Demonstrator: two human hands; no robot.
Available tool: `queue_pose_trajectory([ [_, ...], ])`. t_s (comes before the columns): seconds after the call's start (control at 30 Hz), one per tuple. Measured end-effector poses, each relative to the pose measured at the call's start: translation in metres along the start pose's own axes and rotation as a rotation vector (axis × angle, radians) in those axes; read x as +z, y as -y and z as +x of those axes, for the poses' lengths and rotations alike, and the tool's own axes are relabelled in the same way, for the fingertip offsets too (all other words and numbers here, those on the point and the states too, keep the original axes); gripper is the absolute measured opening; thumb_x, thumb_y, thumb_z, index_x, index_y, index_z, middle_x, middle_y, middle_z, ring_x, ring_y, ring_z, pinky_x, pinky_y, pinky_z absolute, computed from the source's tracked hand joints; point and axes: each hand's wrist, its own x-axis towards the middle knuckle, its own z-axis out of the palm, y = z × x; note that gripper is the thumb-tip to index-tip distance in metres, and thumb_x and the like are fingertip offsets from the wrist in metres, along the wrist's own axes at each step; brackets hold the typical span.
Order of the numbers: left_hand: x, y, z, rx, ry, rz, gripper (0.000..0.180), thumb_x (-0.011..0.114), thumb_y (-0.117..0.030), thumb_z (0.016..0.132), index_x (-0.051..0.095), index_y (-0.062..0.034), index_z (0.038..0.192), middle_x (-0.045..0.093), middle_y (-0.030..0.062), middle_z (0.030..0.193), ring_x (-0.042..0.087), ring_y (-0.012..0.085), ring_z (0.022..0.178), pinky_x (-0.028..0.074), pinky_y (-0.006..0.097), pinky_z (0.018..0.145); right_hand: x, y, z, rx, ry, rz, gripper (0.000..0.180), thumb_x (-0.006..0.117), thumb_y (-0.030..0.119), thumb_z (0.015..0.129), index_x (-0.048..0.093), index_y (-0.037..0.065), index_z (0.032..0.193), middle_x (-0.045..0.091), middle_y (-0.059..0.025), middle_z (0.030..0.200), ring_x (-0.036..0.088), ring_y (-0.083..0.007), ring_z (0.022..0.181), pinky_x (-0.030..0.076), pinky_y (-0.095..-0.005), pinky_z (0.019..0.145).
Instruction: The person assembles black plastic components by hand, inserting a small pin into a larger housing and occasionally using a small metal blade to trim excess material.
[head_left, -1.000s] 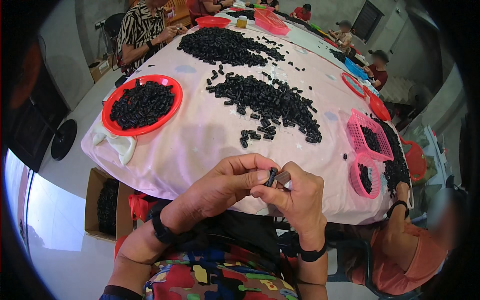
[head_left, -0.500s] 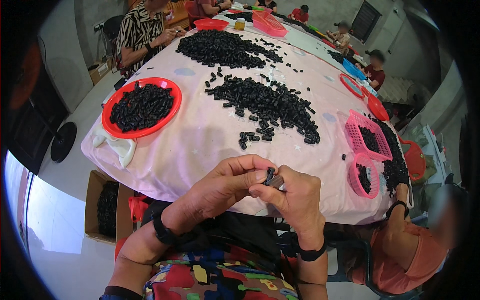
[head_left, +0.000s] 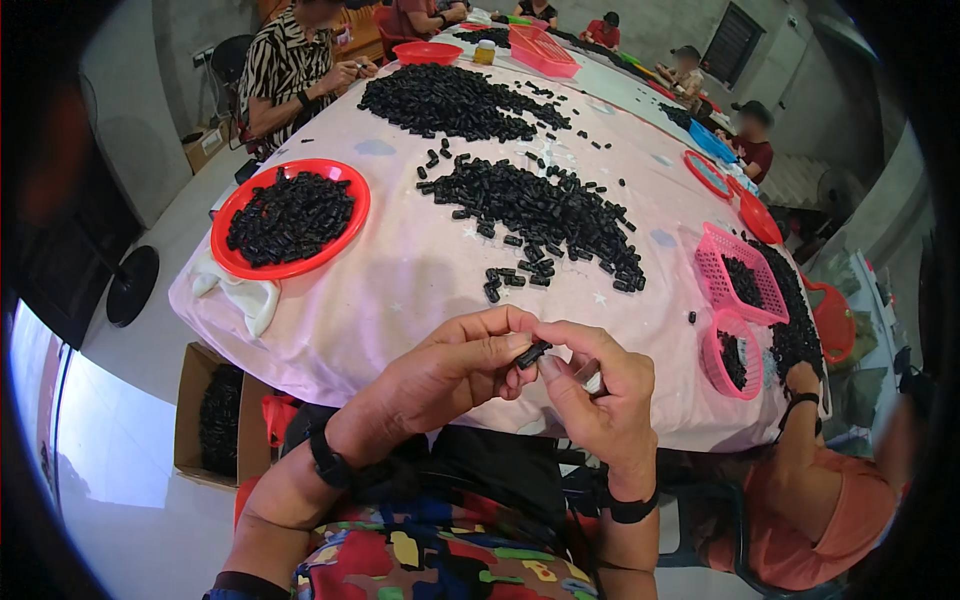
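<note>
A small black cylindrical plastic part (head_left: 533, 355) is held just beyond the table's near edge. My left hand (head_left: 465, 355) is closed, pinching its left end between thumb and fingers. My right hand (head_left: 600, 395) has its thumb and forefinger on the other end. Tucked under that hand's curled fingers is a small pale tool (head_left: 595, 382), mostly hidden, so its kind is unclear. Ahead lies a loose pile of similar black parts (head_left: 535, 215), a few of them straying towards me. To the left, a red round tray (head_left: 222, 235) is heaped with more black parts.
A larger black pile (head_left: 440, 98) lies farther back. Pink baskets (head_left: 722, 375) stand at the right, beside a co-worker's arm (head_left: 800, 400). A white cloth (head_left: 235, 295) hangs at the left edge, above a cardboard box (head_left: 190, 420) on the floor. Other people sit round the table.
My right hand has opened out a little and drawn the grey tool back from the black part into its palm. The black part now lies more sideways between my fingertips.
</note>
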Motion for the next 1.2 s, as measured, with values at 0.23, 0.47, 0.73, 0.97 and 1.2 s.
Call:
queue_pose_trajectory([
  [0.23, 0.008, -0.002, 0.000, 0.052, -0.041, -0.024, 0.028, 0.057, -0.020, 0.095, 0.055, -0.0036, 0.116, 0.059, 0.0002, 0.092, 0.052, 0.0076, 0.078, 0.044, 0.022, 0.074, 0.006, 0.002, -0.003, 0.130, -0.133, -0.041, 0.018, 0.068, 0.002, 0.081, 0.063, -0.001, 0.098, 0.069, -0.0105, 0.081, 0.065, -0.0121, 0.062, 0.050, -0.0220, 0.054],
  [0.47, 0.001, 0.003, 0.001, 0.209, -0.041, 0.171, 0.025, 0.056, -0.019, 0.094, 0.057, -0.0037, 0.114, 0.061, 0.0020, 0.097, 0.055, 0.0093, 0.086, 0.043, 0.025, 0.078, 0.011, 0.001, -0.005, 0.122, -0.158, -0.035, 0.020, 0.074, 0.006, 0.079, 0.063, 0.001, 0.094, 0.068, -0.0089, 0.078, 0.061, -0.0089, 0.056, 0.047, -0.0194, 0.049],
  [0.73, -0.002, 0.003, 0.002, 0.194, 0.026, 0.211, 0.022, 0.051, -0.017, 0.097, 0.056, -0.0031, 0.113, 0.062, 0.0053, 0.102, 0.058, 0.0123, 0.093, 0.046, 0.029, 0.083, 0.011, 0.006, -0.002, 0.026, -0.141, -0.031, 0.029, 0.073, 0.003, 0.077, 0.064, 0.000, 0.105, 0.069, -0.0089, 0.079, 0.064, -0.0099, 0.059, 0.049, -0.0202, 0.050],
  [0.97, 0.002, 0.007, 0.003, 0.176, 0.027, 0.149, 0.025, 0.051, -0.017, 0.097, 0.055, -0.0016, 0.116, 0.062, 0.0068, 0.104, 0.060, 0.0147, 0.098, 0.046, 0.031, 0.088, 0.011, 0.003, -0.004, -0.151, -0.176, -0.189, 0.027, 0.075, 0.003, 0.074, 0.068, 0.003, 0.099, 0.066, -0.0082, 0.070, 0.063, -0.0150, 0.054, 0.049, -0.0230, 0.048],
  [1.2, 0.003, 0.007, 0.000, 0.174, -0.025, 0.126, 0.026, 0.052, -0.018, 0.096, 0.056, -0.0004, 0.115, 0.060, 0.0043, 0.101, 0.057, 0.0122, 0.097, 0.044, 0.029, 0.089, 0.015, -0.004, -0.005, -0.283, -0.238, -0.336, 0.022, 0.077, 0.004, 0.071, 0.068, 0.007, 0.091, 0.056, -0.0042, 0.057, 0.053, -0.0160, 0.044, 0.039, -0.0258, 0.041],
])
